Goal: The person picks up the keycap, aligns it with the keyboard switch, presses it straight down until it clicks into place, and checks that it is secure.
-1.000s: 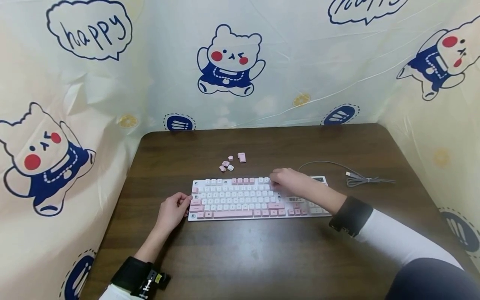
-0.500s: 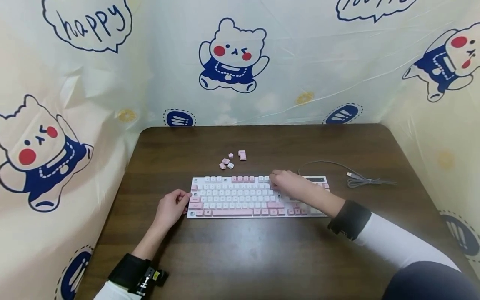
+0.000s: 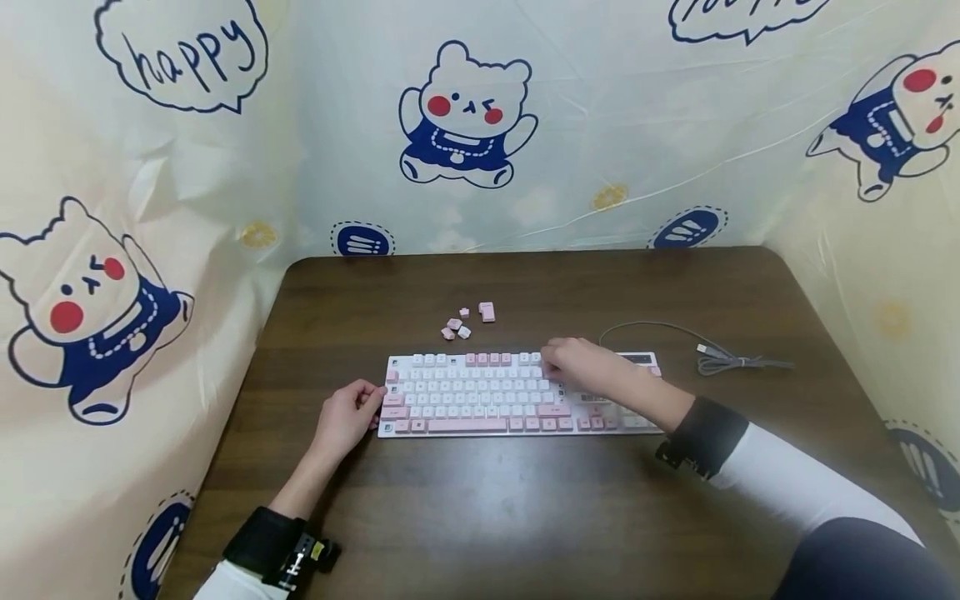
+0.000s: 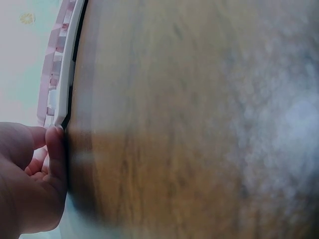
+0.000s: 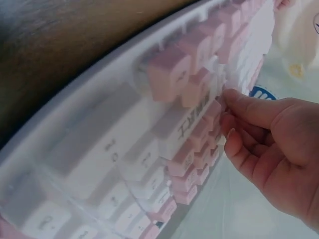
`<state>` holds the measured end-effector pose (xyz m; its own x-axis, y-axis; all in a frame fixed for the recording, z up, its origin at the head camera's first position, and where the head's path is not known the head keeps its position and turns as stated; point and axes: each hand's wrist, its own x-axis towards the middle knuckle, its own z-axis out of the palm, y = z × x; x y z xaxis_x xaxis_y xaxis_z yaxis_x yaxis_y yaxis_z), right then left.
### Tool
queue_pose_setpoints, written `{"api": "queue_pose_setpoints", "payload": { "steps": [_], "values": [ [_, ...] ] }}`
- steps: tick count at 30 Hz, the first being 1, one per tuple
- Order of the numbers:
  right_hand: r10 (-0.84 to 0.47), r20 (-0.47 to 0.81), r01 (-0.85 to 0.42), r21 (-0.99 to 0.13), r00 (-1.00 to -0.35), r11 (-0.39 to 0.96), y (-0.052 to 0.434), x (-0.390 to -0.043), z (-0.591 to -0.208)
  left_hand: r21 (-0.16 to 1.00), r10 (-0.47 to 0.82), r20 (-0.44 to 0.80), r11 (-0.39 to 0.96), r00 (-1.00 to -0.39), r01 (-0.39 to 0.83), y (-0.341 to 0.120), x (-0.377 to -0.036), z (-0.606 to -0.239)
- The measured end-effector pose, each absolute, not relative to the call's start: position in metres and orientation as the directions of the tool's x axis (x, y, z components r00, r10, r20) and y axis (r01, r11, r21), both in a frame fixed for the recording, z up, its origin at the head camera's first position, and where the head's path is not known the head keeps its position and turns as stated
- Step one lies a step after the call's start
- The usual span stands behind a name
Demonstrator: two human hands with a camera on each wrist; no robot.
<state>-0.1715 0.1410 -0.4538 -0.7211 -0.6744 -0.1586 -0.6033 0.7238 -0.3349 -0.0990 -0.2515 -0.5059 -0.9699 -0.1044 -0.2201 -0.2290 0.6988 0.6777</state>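
Note:
A white and pink keyboard (image 3: pixel 463 388) lies flat on the brown wooden table, its small dark screen at the far right corner. My left hand (image 3: pixel 347 421) grips the keyboard's left edge; thumb and forefinger meet at its corner in the left wrist view. Over the upper right of the main keys, my right hand (image 3: pixel 583 367) has thumb and fingers pinched together on a keycap, mostly hidden behind the fingertips. In the right wrist view, that hand's fingertips (image 5: pixel 230 94) sit right among the pink and white keys. Several loose keycaps (image 3: pixel 454 324) lie behind the keyboard.
A larger pink keycap (image 3: pixel 487 312) lies beside the other loose ones. A grey cable (image 3: pixel 723 362), tied in a bundle with its USB plug showing, rests at the right. Patterned cloth (image 3: pixel 585 125) hangs around the table's (image 3: pixel 510 517) back and sides.
Both hands stay at the same places on the keyboard. The head view shifts slightly; nothing else has visibly moved.

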Motion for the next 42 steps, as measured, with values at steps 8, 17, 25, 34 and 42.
{"api": "queue_pose_setpoints", "payload": {
  "steps": [8,17,25,34,42],
  "values": [
    [-0.720,-0.163,-0.608,-0.430,-0.675,0.667,0.147,-0.182,-0.440,0.677,-0.107,-0.239,0.695,-0.965,-0.244,-0.250,-0.098,-0.507],
    [-0.708,-0.082,-0.621,-0.418,-0.701,0.663,0.141,-0.217,-0.409,0.680,-0.116,-0.233,0.691,-0.966,-0.247,-0.252,-0.099,-0.504],
    [-0.736,-0.042,-0.667,-0.391,-0.676,0.635,0.114,-0.245,-0.414,0.684,-0.111,-0.221,0.691,-0.969,-0.235,-0.252,-0.098,-0.504],
    [-0.746,-0.097,-0.680,-0.347,-0.659,0.646,0.080,-0.288,-0.433,0.688,-0.099,-0.180,0.699,-0.979,-0.197,-0.253,-0.099,-0.506],
    [-0.738,-0.220,-0.673,-0.307,-0.637,0.673,0.054,-0.305,-0.446,0.694,-0.111,-0.174,0.691,-0.979,-0.202,-0.252,-0.098,-0.506]
  ]
}}
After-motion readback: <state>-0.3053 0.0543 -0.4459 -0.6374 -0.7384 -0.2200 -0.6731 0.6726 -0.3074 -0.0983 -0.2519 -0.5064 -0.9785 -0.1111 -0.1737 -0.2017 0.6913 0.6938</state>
